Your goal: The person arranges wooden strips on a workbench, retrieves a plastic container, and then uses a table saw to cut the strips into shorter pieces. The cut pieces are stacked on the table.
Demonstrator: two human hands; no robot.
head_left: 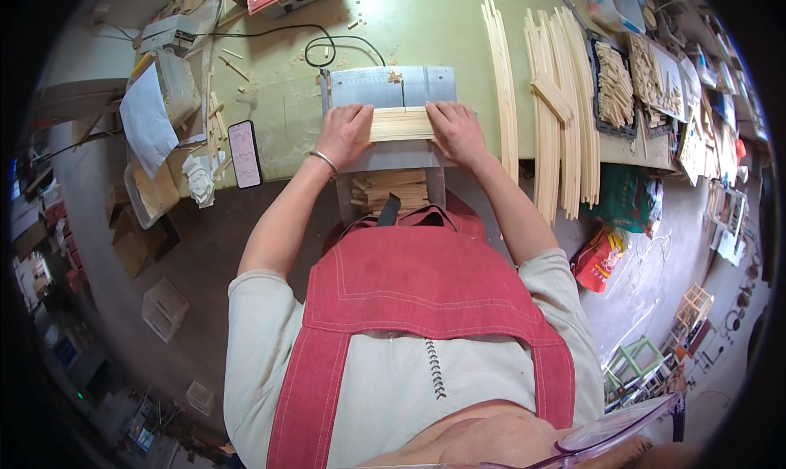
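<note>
Between my hands lies a row of short pale wooden strips [401,126], held side by side on a small metal saw table [360,86]. My left hand [347,133] is closed on the left end of the strips and wears a bracelet at the wrist. The right end is gripped by my right hand [457,132]. Just beyond the strips, a narrow dark slot runs away from me through the metal plate, with wood chips near it. Whether a blade stands under the strips is hidden. Below the near edge, a box holds several cut wooden pieces [393,192].
Long wooden strips [565,109] lie on the green workbench [278,68] to the right, some overhanging its front edge. Beyond them stands a dark crate [614,84] of short pieces. A phone [244,154], crumpled paper [198,181] and a black cable [307,50] are to the left.
</note>
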